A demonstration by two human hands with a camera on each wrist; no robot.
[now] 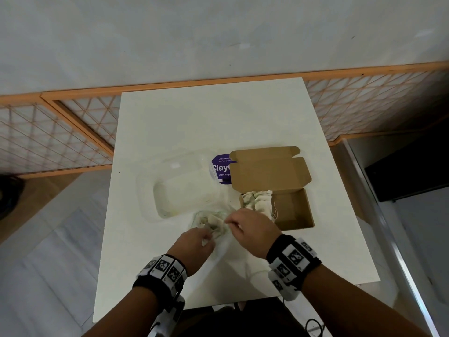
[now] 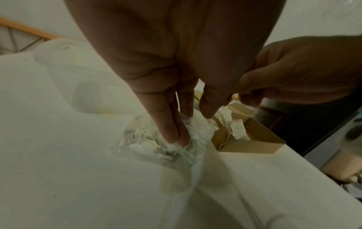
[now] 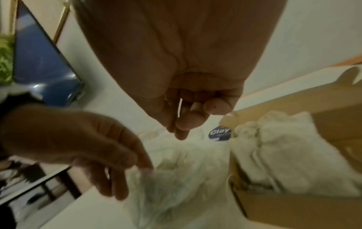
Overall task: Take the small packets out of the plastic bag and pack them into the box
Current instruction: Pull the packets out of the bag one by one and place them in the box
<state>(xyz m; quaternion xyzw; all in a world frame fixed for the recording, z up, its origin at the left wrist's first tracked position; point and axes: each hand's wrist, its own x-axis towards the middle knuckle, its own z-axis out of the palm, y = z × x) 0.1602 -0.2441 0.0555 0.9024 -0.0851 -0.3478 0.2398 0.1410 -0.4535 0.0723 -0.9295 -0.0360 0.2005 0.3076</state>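
A crumpled clear plastic bag with small white packets in it lies on the white table, just left of the open cardboard box. Several packets fill the box's left part. My left hand points straight fingers down into the bag and presses on it. My right hand hovers over the bag's right edge, beside the box, fingers curled against the thumb. I see nothing between them.
A clear plastic container stands behind the bag on the left. A round purple sticker lies by the box's raised lid. The table's right edge runs close past the box.
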